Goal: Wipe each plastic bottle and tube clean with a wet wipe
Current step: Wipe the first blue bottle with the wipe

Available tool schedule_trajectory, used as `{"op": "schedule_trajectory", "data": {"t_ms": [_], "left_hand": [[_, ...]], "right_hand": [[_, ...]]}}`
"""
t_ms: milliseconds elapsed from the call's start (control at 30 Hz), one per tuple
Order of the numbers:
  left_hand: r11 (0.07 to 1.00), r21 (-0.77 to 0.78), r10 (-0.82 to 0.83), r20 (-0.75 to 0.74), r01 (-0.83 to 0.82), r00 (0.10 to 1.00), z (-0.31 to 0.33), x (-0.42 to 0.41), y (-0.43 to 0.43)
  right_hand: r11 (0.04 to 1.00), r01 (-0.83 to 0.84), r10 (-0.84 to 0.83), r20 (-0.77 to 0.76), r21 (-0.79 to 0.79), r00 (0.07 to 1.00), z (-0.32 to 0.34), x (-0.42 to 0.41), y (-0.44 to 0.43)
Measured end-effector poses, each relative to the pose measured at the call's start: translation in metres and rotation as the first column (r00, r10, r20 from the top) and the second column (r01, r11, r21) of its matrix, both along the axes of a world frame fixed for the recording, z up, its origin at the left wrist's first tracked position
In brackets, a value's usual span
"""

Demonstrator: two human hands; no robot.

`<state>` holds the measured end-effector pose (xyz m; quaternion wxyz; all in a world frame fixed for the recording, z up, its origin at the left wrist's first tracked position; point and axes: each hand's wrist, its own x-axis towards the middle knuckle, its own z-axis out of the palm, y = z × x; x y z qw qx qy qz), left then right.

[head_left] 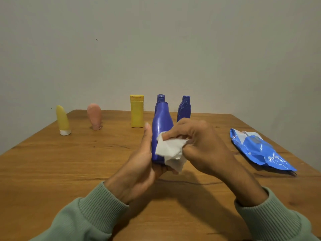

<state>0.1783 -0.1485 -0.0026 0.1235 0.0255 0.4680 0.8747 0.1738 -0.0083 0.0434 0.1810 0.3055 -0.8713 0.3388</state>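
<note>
My left hand point(140, 164) grips a blue plastic bottle point(161, 122) from below and the left, holding it upright above the table, neck pointing away. My right hand point(196, 145) pinches a crumpled white wet wipe point(171, 150) against the bottle's lower front. Along the back of the wooden table point(69, 162) stand a yellow tube point(62, 120) on its white cap, a pink tube point(94, 116), a yellow bottle point(137, 111) and two more blue bottles point(184, 108); one blue bottle point(161, 97) is mostly hidden behind the held one.
A blue wet-wipe pack point(258, 150) lies on the table at the right, a white wipe poking out of its top. A plain grey wall stands behind the table's far edge. The table's right edge runs close past the pack.
</note>
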Motion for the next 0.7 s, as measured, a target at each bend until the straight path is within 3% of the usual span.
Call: {"op": "schedule_trajectory", "data": {"t_ms": [167,300,433,567,700], "left_hand": [[0.993,0.110,-0.044,0.085,0.034,0.995,0.000,-0.002,-0.009],[0.981,0.191,-0.035,0.117,0.012,0.992,0.000,-0.006,-0.008],[0.976,0.213,0.036,0.066,-0.049,0.997,0.002,-0.008,-0.010],[0.996,0.042,0.080,0.012,-0.081,0.997,0.002,-0.009,-0.011],[0.997,0.032,0.065,-0.014,-0.065,0.998,0.004,-0.009,-0.011]], "right_hand": [[0.975,-0.154,0.155,0.006,0.158,0.988,0.003,0.014,-0.007],[0.956,-0.175,0.168,0.048,0.237,0.985,0.009,0.010,0.004],[0.988,-0.110,0.107,0.029,0.107,0.994,0.019,0.007,0.018],[0.997,-0.024,0.023,-0.020,-0.070,1.000,0.025,0.003,0.026],[0.984,0.002,-0.009,-0.043,-0.177,0.999,0.020,0.000,0.026]]}}
